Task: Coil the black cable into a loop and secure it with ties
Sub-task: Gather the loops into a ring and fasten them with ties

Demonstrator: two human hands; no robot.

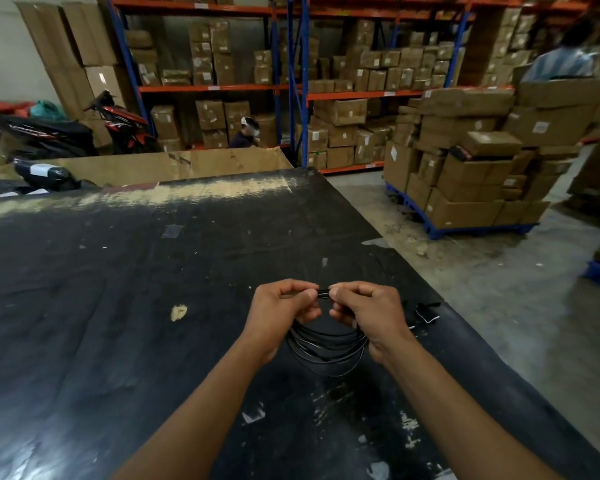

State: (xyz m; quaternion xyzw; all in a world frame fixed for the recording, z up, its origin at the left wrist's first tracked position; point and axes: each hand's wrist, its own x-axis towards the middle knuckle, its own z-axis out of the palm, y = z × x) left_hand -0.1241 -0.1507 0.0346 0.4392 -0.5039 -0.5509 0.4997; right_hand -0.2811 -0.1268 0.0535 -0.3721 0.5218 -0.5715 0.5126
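Table (153, 306): black covering, scuffed, worn through to pale patches toward its far edge, dull sheen. Black cable (326, 355): smooth, glossy jacket. Boxes (465, 188): matt brown cardboard.

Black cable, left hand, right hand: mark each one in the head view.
black cable (326, 353): head view, on the hanging lower strands of the coil.
left hand (279, 311): head view, on the back of the hand.
right hand (371, 311): head view, on the back of the hand.

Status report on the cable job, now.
Left hand and right hand both pinching top of black cable. Cable coiled, hanging over the black table. Tie not clearly visible. Nothing in the way.
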